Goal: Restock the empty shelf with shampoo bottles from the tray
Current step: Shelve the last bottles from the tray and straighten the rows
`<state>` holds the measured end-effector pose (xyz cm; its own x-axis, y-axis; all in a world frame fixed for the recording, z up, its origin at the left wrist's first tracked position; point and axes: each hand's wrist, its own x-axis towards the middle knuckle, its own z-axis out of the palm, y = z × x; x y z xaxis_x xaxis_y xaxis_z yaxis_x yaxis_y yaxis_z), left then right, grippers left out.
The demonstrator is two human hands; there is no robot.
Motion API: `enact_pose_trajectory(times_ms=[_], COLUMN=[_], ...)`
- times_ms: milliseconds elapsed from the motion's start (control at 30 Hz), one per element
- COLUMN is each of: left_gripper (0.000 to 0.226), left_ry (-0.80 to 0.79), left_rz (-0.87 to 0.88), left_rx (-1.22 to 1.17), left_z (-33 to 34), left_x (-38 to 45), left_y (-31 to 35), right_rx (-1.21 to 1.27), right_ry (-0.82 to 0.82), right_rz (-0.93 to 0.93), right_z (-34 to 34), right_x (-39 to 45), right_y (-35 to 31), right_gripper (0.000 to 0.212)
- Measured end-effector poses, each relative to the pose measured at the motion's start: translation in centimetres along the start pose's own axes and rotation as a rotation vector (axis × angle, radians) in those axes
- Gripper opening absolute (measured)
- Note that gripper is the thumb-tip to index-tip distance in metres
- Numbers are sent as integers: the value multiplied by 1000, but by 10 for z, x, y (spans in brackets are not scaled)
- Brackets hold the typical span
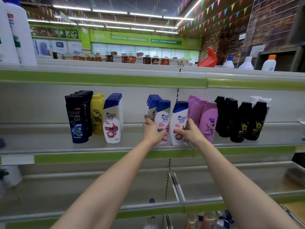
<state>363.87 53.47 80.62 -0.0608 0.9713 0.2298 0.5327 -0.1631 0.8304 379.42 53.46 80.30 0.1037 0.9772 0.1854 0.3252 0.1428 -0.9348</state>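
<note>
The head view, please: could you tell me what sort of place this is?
Most likely a supermarket aisle. Metal shelves with green price strips carry rows of shampoo bottles, strip lights and coloured bunting hang overhead, and each hand, left hand and right hand, grips a white bottle.

1 head-worn view faces the shelf point(99, 142) straight on, at arm's reach.

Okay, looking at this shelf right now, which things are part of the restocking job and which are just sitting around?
Part of the job:
- left hand gripping a white shampoo bottle
- right hand gripping a second white bottle
- middle shelf they stand on

Just there:
- dark Clear bottles
- yellow bottles
- pink bottles
- black bottles
- red jug up top
</note>
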Motion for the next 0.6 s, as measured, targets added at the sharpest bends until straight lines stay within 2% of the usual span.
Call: enact_pose_trajectory(times_ms=[233, 467, 600], left_gripper=[72, 58, 68], left_ry=[-59, -65, -148], left_rz=[3, 41, 31], left_rx=[36, 75, 11], left_z=[-2, -6, -17], left_x=[1, 5, 9], left_y=[3, -6, -14], right_rx=[4, -69, -132], right_ry=[-35, -80, -62], right_rz=[-7, -27, -44], right_z=[0, 13, 18], right_x=[-3, -9, -12], right_y=[0, -9, -14], right_gripper=[45, 48, 50])
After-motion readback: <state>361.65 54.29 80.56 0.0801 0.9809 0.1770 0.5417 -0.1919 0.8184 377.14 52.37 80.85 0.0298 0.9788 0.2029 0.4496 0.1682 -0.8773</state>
